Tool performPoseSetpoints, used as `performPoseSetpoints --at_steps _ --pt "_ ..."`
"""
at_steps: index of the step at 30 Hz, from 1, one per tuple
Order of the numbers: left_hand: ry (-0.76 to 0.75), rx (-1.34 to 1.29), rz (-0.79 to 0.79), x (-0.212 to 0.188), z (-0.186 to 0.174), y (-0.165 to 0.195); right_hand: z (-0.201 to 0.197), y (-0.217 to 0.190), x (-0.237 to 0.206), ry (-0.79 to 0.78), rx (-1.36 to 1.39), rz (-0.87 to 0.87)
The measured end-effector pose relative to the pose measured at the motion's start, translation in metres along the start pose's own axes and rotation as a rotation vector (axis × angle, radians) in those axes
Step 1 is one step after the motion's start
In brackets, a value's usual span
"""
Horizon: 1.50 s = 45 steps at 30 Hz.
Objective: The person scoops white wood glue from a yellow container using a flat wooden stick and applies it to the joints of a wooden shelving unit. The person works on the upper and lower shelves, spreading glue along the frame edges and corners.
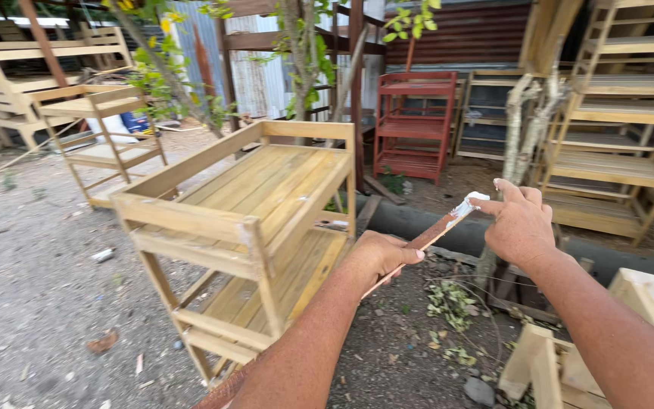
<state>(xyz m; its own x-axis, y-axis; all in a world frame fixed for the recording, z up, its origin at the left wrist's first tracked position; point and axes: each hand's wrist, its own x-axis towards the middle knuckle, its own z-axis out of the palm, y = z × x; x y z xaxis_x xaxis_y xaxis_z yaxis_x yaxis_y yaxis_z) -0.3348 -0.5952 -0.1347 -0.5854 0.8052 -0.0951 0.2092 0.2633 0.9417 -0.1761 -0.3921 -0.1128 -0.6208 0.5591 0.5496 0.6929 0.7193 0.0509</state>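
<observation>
Left hand (378, 256): closed round the lower part of a thin flat wooden stick (427, 237), fingers wrapped on it, thumb lying along its edge; the hand is raised in front of the body, over the ground.
Right hand (520, 223): at the stick's upper end; fingers curled together, the forefinger stretched out and touching the white filler (469, 204) heaped on the tip; whether the other fingers pinch the stick I cannot tell.
Stick: tilted, its low end by the left hand and its high end up toward the right; held in the air just beside the right corner of the shelf unit, not touching it.
Shelf unit (251, 220): bare pale wood, two slatted levels with a low rail round the top; stands on the gravel ground (32, 303) to the left of both hands.
Done so far: a whitish patch shows on the front post near the top rail, which looks like filler already laid on; this is a judgement, the patch is small.
Left to do: the rest of the visible joints and slats look bare, so most of the surface appears untreated.
Around: a red shelf rack (415, 121) behind; more unpainted wooden frames (615, 113) stacked at right; a corrugated metal wall at the back.
</observation>
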Motion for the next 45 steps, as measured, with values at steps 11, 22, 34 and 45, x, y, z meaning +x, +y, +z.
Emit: performPoseSetpoints --at_steps 11,22,34,45 --pt "0.228 -0.033 -0.045 -0.173 -0.300 -0.101 -0.044 -0.348 -0.039 0.216 0.349 -0.274" --pt "0.307 -0.183 -0.128 -0.285 -0.503 -0.196 -0.052 -0.607 -0.065 0.370 0.617 -0.548" --pt "0.182 -0.166 -0.171 -0.214 -0.657 -0.230 -0.012 -0.738 0.021 0.455 0.692 -0.669" --pt "-0.389 -0.295 -0.143 -0.098 -0.743 -0.253 0.009 -0.769 0.088 0.590 0.764 -0.608"
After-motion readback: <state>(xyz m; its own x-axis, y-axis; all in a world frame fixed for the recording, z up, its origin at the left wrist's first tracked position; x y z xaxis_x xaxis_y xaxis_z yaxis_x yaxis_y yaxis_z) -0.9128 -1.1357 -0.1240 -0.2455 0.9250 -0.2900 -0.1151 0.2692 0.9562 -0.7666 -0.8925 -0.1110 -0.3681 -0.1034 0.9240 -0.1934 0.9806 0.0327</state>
